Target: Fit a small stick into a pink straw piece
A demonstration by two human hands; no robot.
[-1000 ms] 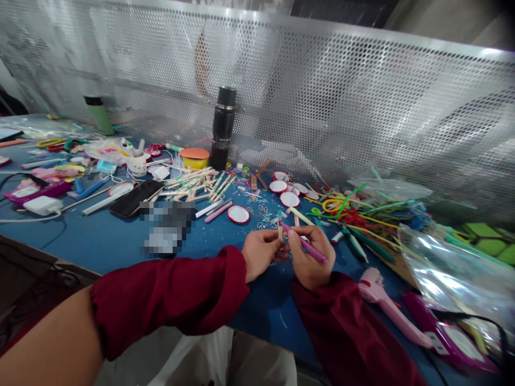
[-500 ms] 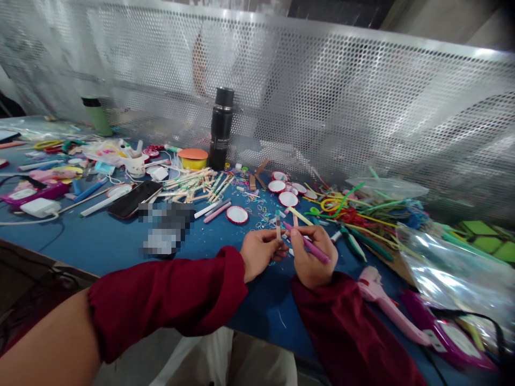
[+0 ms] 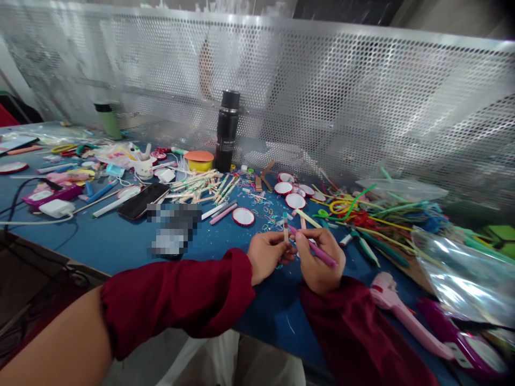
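Observation:
Pinched in my left hand (image 3: 265,256) is a short wooden craft stick (image 3: 286,230), upright, with a teal top end and a darker band below it. My right hand (image 3: 325,264) grips a pink-purple marker (image 3: 322,254) like a pen, its tip close to the stick. Whether tip and stick touch I cannot tell. Just beyond my fingers lie a pale yellow stick (image 3: 309,219) and small loose rubber bands. A round white disc with a red rim (image 3: 243,216) lies to the left of my hands.
Many craft sticks (image 3: 193,187) are heaped before a black bottle (image 3: 227,131). Phones (image 3: 144,200), markers and a white cup (image 3: 144,169) are at left. To the right are pipe cleaners (image 3: 374,209), a pink handled tool (image 3: 410,316) and a clear plastic bag (image 3: 454,268). Perforated metal (image 3: 322,96) stands behind.
The view has swung slightly left, so the table and hands appear farther right. Both hands keep their hold on the stick and the marker, with little visible movement between them.

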